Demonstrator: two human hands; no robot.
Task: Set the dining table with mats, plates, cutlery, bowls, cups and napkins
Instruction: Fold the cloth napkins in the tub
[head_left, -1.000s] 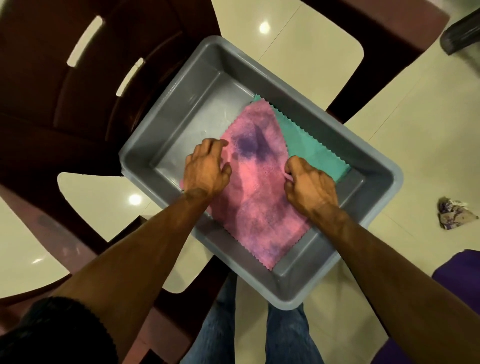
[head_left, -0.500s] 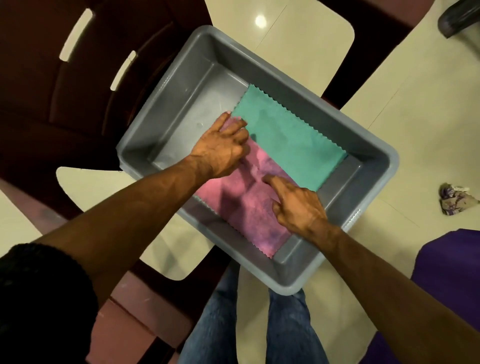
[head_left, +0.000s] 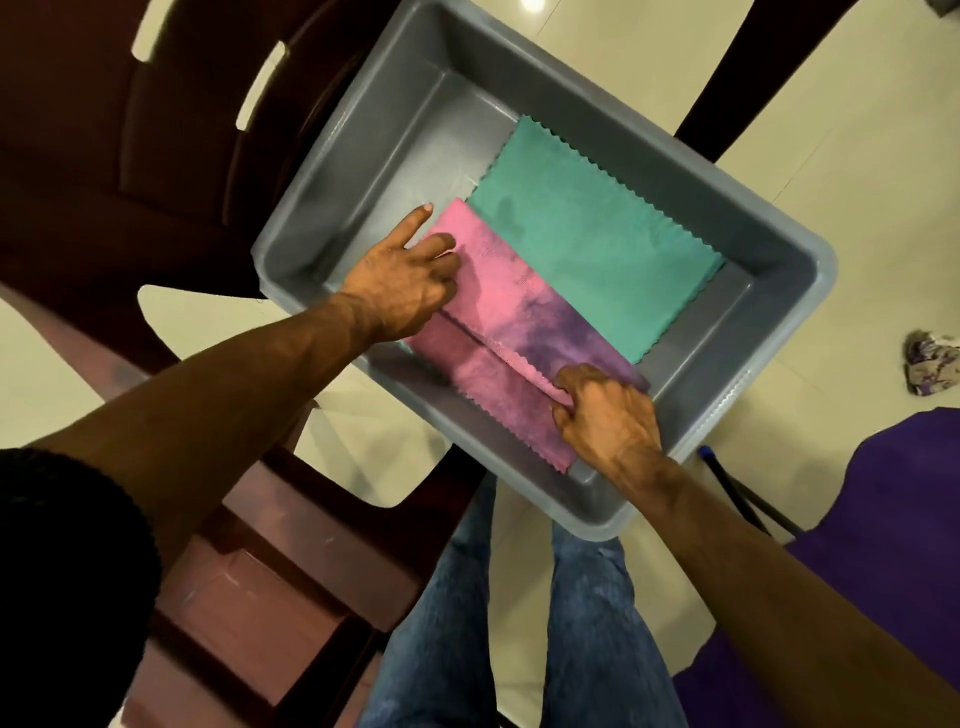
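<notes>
Here, pink napkin (head_left: 519, 332) in grey tub (head_left: 753, 244).

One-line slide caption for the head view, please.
Both hands, left hand and right hand, fold a pink-purple cloth napkin inside a grey plastic tub.

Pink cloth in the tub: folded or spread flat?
Folded: the pink cloth is doubled over itself, its zigzag edge pinched by the right hand, in the grey tub.

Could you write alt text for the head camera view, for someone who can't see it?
Two bare hands fold a pink cloth inside a grey plastic tub: the left hand presses its folded end while the right hand pinches its zigzag edge. A teal cloth lies flat under it, and the tub sits on a dark brown chair.
</notes>
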